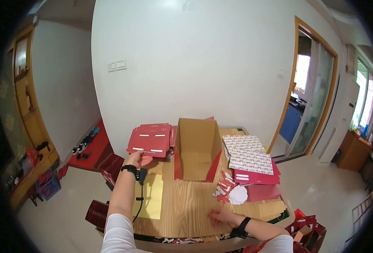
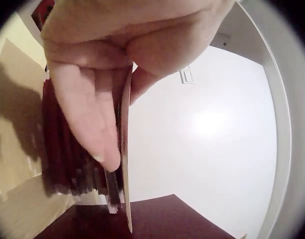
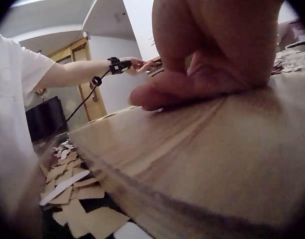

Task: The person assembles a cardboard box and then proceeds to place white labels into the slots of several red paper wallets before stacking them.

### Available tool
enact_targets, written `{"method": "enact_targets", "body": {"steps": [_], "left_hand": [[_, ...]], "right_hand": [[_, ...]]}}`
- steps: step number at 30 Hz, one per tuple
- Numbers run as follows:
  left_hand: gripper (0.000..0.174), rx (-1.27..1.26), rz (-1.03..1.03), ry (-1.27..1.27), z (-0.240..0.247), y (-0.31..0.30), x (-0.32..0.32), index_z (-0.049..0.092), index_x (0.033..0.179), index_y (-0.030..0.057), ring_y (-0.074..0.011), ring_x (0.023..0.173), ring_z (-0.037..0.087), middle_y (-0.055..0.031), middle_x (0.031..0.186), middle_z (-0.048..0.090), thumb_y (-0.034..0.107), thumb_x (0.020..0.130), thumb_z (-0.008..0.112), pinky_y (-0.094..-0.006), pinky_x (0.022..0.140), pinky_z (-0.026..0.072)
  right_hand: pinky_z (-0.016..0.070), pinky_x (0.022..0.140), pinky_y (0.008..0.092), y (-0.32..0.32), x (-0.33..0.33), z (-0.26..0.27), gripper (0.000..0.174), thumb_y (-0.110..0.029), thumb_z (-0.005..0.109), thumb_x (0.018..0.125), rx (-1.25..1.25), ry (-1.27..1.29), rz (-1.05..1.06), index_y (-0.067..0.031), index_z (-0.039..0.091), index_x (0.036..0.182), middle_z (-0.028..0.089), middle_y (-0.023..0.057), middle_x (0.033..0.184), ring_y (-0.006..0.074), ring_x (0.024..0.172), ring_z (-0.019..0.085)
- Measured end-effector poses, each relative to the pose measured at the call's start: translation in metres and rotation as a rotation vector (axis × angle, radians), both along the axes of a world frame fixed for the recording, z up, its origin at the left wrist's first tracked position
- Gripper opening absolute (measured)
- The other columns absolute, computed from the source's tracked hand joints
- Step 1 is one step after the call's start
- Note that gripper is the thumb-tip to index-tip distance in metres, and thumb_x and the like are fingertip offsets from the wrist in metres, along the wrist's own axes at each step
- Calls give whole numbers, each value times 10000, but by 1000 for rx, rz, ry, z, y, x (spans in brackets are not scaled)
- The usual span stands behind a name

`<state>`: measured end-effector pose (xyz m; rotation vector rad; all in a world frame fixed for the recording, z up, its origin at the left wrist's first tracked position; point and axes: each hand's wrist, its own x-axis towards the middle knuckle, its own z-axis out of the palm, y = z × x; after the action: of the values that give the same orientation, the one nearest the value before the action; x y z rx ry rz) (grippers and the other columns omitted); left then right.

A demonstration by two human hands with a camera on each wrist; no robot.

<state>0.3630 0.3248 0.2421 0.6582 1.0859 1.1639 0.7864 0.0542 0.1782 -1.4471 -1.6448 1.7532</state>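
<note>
My left hand (image 1: 141, 159) is at the near edge of a stack of flat red printed cardboard sheets on the table's back left. In the left wrist view, its thumb and fingers lie on opposite faces of a thin cardboard sheet (image 2: 125, 164), pinching it. The other sheets (image 2: 67, 144) of the stack show on the fingers' side. Near the table's front edge my right hand (image 1: 223, 217) rests on the wood with fingers loosely curled, holding nothing. Between the hands and the wall stands an open brown-lined box (image 1: 198, 139) with red outer sides.
Patterned sheets (image 1: 252, 158) lie on red sheets at the right, beside red-and-white strips (image 1: 224, 188) and scalloped white pieces (image 1: 238, 195). Yellow paper (image 1: 152, 198) lies at the left. Cardboard scraps (image 3: 82, 199) fill a trough along the front edge. A cable (image 1: 141, 206) hangs from my left wrist.
</note>
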Motion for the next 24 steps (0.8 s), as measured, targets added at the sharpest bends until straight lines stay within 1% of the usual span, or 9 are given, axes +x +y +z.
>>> {"method": "enact_targets", "body": {"steps": [6, 10, 11, 13, 16, 18, 20, 21, 24], "left_hand": [[288, 198, 125, -116, 42, -87, 2, 441, 1116, -28, -294, 832, 662, -232, 939, 614, 206, 948, 453, -332, 666, 589], [263, 344, 231, -132, 69, -181, 7, 519, 1069, -3, -255, 794, 664, -147, 954, 634, 215, 921, 530, -305, 619, 565], [255, 360, 221, -119, 72, -211, 11, 523, 1077, 3, -247, 791, 664, -135, 968, 632, 199, 914, 541, -302, 613, 561], [259, 417, 241, -85, 55, -263, 20, 523, 1106, 10, -231, 795, 661, -114, 992, 627, 161, 899, 562, -293, 606, 556], [299, 490, 336, 50, 28, -340, 45, 500, 1161, -3, -226, 824, 651, -116, 1021, 614, 94, 887, 567, -294, 602, 560], [291, 516, 213, 32, 35, -376, 67, 492, 1163, -19, -252, 841, 647, -129, 1026, 610, 60, 887, 546, -313, 601, 570], [313, 473, 149, -55, 2, -383, 73, 484, 1176, -20, -284, 805, 652, -150, 1043, 600, 23, 874, 552, -352, 613, 583], [327, 449, 76, -83, -11, -384, 74, 482, 1183, -18, -277, 861, 641, -142, 1074, 590, 17, 867, 561, -355, 644, 580], [371, 426, 34, -118, -33, -389, 75, 480, 1198, -10, -253, 1005, 591, -118, 1137, 568, 3, 845, 592, -356, 780, 542]], "right_hand": [[488, 478, 259, -1, -2, 0, 206, -210, 487, 948, 39, 22, -14, -41, 563, 1036, 638, 83, 683, 154, 559, 636], [496, 493, 250, 3, -1, -1, 213, -232, 478, 952, 31, -47, 1, -68, 555, 1065, 661, 85, 724, 157, 578, 650], [511, 542, 262, 4, -1, -4, 235, -241, 476, 955, -23, -16, 11, -70, 542, 1102, 661, 99, 789, 166, 647, 657], [540, 641, 286, 9, -1, 0, 289, -259, 471, 959, -125, 41, 30, -73, 517, 1176, 659, 128, 918, 184, 785, 669], [515, 819, 322, -15, -36, 54, 392, -280, 464, 964, -58, 138, 261, -79, 430, 1299, 602, 145, 1097, 208, 1014, 609], [476, 868, 325, -35, -63, 90, 445, -275, 453, 970, -109, 470, 253, -118, 350, 1374, 586, 95, 1128, 164, 1043, 573], [471, 861, 315, -45, -86, 103, 409, -243, 454, 971, -100, 618, 141, -110, 383, 1351, 594, 75, 1110, 153, 1013, 576], [468, 858, 310, -49, -92, 106, 391, -227, 454, 972, -96, 688, 84, -106, 399, 1340, 599, 65, 1101, 148, 999, 577], [464, 832, 286, -45, -96, 98, 353, -169, 497, 950, 211, 442, 35, -63, 455, 1284, 600, 50, 1097, 125, 986, 567]]}}
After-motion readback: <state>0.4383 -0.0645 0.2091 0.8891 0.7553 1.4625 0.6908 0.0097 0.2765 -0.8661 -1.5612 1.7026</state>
